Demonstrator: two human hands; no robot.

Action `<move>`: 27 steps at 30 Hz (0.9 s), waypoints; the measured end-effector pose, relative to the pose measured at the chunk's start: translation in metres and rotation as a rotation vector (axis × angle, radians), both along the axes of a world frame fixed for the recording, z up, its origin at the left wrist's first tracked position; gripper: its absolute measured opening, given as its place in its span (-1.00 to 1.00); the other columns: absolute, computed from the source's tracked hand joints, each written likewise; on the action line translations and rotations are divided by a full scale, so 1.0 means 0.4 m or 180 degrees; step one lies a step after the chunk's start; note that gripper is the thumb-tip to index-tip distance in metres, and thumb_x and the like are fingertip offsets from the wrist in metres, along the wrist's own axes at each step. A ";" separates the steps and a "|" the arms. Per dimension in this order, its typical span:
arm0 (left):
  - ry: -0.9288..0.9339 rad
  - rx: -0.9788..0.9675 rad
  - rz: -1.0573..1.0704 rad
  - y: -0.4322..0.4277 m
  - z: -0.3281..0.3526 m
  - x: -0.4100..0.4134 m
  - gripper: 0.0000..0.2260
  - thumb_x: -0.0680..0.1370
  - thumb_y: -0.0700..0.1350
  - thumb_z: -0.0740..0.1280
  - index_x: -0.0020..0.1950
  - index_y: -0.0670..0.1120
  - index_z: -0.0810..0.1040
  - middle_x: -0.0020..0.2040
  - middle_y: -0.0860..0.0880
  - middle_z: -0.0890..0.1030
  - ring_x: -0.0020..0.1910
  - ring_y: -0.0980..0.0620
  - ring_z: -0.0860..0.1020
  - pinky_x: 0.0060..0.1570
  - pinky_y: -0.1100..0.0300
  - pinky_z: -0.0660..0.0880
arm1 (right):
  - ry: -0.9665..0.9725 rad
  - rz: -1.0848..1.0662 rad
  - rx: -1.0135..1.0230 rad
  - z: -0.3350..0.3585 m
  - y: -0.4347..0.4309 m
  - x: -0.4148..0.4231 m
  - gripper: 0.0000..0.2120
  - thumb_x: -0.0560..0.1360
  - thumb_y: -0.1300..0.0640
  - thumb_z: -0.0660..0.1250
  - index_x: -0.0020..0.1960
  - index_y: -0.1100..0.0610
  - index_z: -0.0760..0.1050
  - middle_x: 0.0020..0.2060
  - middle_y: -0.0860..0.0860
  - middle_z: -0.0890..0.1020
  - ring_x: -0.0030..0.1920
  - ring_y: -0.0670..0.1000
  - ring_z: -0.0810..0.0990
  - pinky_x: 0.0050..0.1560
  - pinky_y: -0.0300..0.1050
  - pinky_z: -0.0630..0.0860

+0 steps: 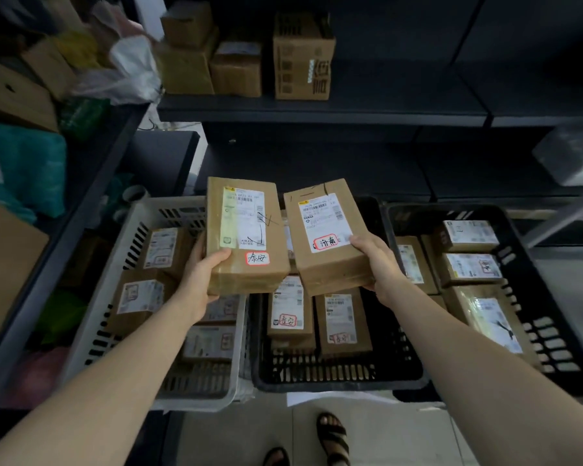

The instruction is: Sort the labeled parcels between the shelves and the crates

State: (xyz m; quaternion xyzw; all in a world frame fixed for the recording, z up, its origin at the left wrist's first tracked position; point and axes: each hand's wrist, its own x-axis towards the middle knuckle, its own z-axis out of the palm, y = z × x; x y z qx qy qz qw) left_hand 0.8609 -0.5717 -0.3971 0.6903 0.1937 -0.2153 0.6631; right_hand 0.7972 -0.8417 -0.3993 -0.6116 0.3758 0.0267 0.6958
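I hold two brown cardboard parcels side by side above the middle black crate, their white shipping labels facing me. My left hand grips the near end of the left parcel: the thumb lies flat on top and the other fingers curl underneath, mostly hidden. My right hand grips the near right corner of the right parcel the same way, thumb on the label and fingers below. The two parcels nearly touch at their near corners, and each carries a red-bordered handwritten sticker.

Inside the middle black crate lie more labeled parcels. A white crate sits just left of it and a second black crate just right of it, both also holding parcels. Behind and above the middle black crate runs a dark shelf bearing cardboard boxes. In front of the middle black crate, my sandalled feet stand on the floor.
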 end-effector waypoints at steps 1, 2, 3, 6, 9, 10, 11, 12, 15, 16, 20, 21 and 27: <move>-0.0039 -0.0023 -0.0031 0.012 0.005 -0.001 -0.54 0.50 0.00 0.33 0.37 0.22 0.33 0.16 -0.01 0.56 0.13 -0.06 0.51 0.20 -0.17 0.40 | -0.0039 -0.0037 0.0005 0.004 0.012 0.000 -0.49 0.53 -0.04 0.33 0.44 -0.02 0.32 -0.01 -0.07 0.52 -0.03 -0.02 0.52 -0.19 -0.09 0.47; -0.0070 -0.0040 -0.0069 0.022 0.008 -0.003 -0.54 0.51 -0.01 0.33 0.38 0.22 0.33 0.16 -0.01 0.57 0.13 -0.06 0.51 0.18 -0.16 0.41 | -0.0067 -0.0081 0.0000 0.007 0.023 -0.001 -0.51 0.53 -0.04 0.33 0.43 -0.02 0.34 -0.01 -0.06 0.52 -0.03 -0.02 0.52 -0.20 -0.09 0.47; -0.0089 -0.0053 -0.0123 0.027 0.011 -0.004 -0.54 0.51 0.00 0.32 0.38 0.21 0.33 0.17 -0.02 0.57 0.14 -0.07 0.51 0.14 -0.13 0.42 | -0.0083 -0.0123 -0.0005 0.011 0.031 -0.002 -0.52 0.53 -0.05 0.32 0.42 -0.02 0.34 0.00 -0.06 0.53 -0.03 -0.02 0.52 -0.20 -0.09 0.47; -0.0133 -0.0104 -0.0303 0.012 0.012 -0.012 -0.53 0.51 0.00 0.32 0.38 0.26 0.30 0.19 -0.01 0.54 0.14 -0.06 0.50 0.09 -0.09 0.43 | -0.0108 -0.0241 -0.0023 0.025 0.032 -0.011 -0.54 0.53 -0.07 0.32 0.39 -0.03 0.34 0.03 -0.03 0.52 -0.03 -0.03 0.51 -0.21 -0.08 0.46; -0.0066 -0.0200 -0.0443 -0.052 0.001 -0.026 -0.50 0.51 0.00 0.32 0.38 0.34 0.26 0.20 0.01 0.52 0.15 -0.08 0.49 0.17 -0.20 0.41 | -0.0091 -0.0437 -0.0082 0.038 -0.013 -0.039 -0.53 0.52 -0.07 0.33 0.38 0.00 0.35 -0.02 -0.05 0.52 -0.04 -0.02 0.51 -0.18 -0.08 0.47; -0.0007 -0.0241 -0.0453 -0.079 -0.005 -0.033 -0.51 0.51 0.01 0.32 0.37 0.34 0.26 0.19 0.01 0.52 0.15 -0.08 0.48 0.19 -0.21 0.40 | -0.0079 -0.0517 -0.0071 0.041 -0.036 -0.052 -0.52 0.51 -0.08 0.33 0.38 0.01 0.36 -0.01 -0.02 0.54 -0.03 0.00 0.53 -0.18 -0.08 0.47; 0.0059 -0.0257 -0.0472 -0.110 -0.012 -0.041 -0.52 0.50 0.02 0.33 0.36 0.33 0.27 0.18 0.01 0.52 0.14 -0.08 0.48 0.19 -0.21 0.40 | -0.0059 -0.0595 -0.0063 0.045 -0.060 -0.067 -0.52 0.50 -0.08 0.34 0.36 0.02 0.37 0.01 0.01 0.56 -0.03 0.02 0.54 -0.19 -0.08 0.48; 0.0120 -0.0265 -0.0507 -0.143 -0.021 -0.051 -0.53 0.51 0.02 0.32 0.36 0.32 0.27 0.16 0.01 0.52 0.11 -0.06 0.49 0.17 -0.19 0.41 | -0.0023 -0.0670 -0.0072 0.044 -0.087 -0.085 -0.54 0.50 -0.09 0.35 0.34 0.03 0.38 0.01 0.03 0.57 -0.03 0.04 0.55 -0.20 -0.08 0.49; 0.0334 -0.0303 -0.0627 -0.244 -0.053 -0.091 -0.65 0.53 0.01 0.29 0.28 0.27 0.32 0.02 0.03 0.53 -0.03 0.00 0.48 0.04 -0.07 0.44 | 0.0028 -0.0902 -0.0174 0.024 -0.170 -0.146 -0.58 0.48 -0.09 0.36 0.28 0.04 0.42 0.02 0.06 0.59 -0.03 0.07 0.57 -0.15 -0.01 0.55; 0.0417 -0.0310 -0.0666 -0.276 -0.069 -0.107 -0.69 0.53 0.01 0.29 0.23 0.27 0.33 0.01 0.04 0.53 -0.02 0.00 0.48 0.09 -0.10 0.42 | 0.0030 -0.0978 -0.0196 0.010 -0.199 -0.166 -0.54 0.46 -0.11 0.37 0.29 0.05 0.42 0.06 0.07 0.59 0.01 0.09 0.58 -0.03 0.06 0.58; 0.0743 -0.0295 -0.0769 -0.378 -0.167 -0.173 -0.69 0.51 0.07 0.31 0.21 0.27 0.34 0.11 0.00 0.53 0.15 -0.10 0.45 0.27 -0.23 0.31 | 0.0095 -0.1244 -0.0267 -0.047 -0.294 -0.237 -0.49 0.46 -0.13 0.35 0.34 0.02 0.39 0.06 0.03 0.55 0.10 0.11 0.54 0.21 0.13 0.50; 0.0799 -0.0276 -0.0755 -0.400 -0.191 -0.188 -0.66 0.50 0.08 0.32 0.24 0.25 0.34 0.14 -0.02 0.53 0.17 -0.11 0.45 0.27 -0.23 0.30 | 0.0101 -0.1266 -0.0248 -0.061 -0.313 -0.247 -0.48 0.46 -0.14 0.35 0.36 0.01 0.38 0.08 0.03 0.55 0.11 0.11 0.54 0.23 0.17 0.48; 0.1180 -0.0523 -0.0236 -0.469 -0.327 -0.251 -0.57 0.50 0.05 0.33 0.36 0.14 0.38 0.17 -0.09 0.56 0.14 -0.14 0.50 0.10 -0.17 0.45 | 0.0159 -0.1168 -0.0156 -0.144 -0.386 -0.279 -0.44 0.49 -0.10 0.33 0.43 0.02 0.31 0.02 -0.04 0.53 0.05 0.02 0.52 0.27 0.17 0.46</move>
